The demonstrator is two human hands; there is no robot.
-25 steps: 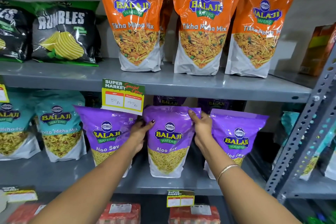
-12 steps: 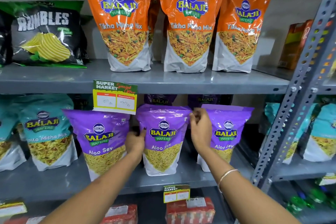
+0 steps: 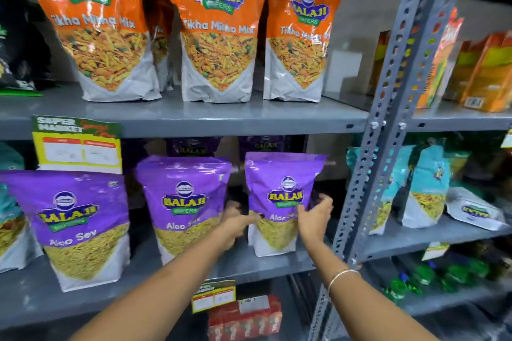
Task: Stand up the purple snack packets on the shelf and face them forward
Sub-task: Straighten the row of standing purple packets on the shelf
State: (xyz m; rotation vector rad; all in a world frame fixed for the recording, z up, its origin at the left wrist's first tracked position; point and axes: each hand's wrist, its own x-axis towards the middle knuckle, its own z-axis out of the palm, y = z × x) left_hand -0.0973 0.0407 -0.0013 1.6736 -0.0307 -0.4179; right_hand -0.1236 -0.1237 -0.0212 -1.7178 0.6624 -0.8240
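Three purple Aloo Sev packets stand upright, fronts forward, on the grey middle shelf [image 3: 277, 264]: a left one [image 3: 74, 219], a middle one [image 3: 184, 202] and a right one [image 3: 282, 180]. My left hand [image 3: 238, 219], blurred, is against the right packet's lower left edge. My right hand [image 3: 315, 214] wraps its right edge, thumb in front and fingers behind. Further purple packets [image 3: 194, 147] stand in shadow at the back of the shelf.
Orange Tikha Mitha Mix packets [image 3: 219, 30] line the shelf above. A green and yellow price tag [image 3: 77, 144] hangs from that shelf's edge. A perforated grey upright [image 3: 388, 124] stands just right of my hands. Beyond it are teal packets [image 3: 426, 188], and red boxes [image 3: 243, 318] sit below.
Both hands have left the middle purple packet and moved right to the right-hand packet. The camera has swung right and moved closer.
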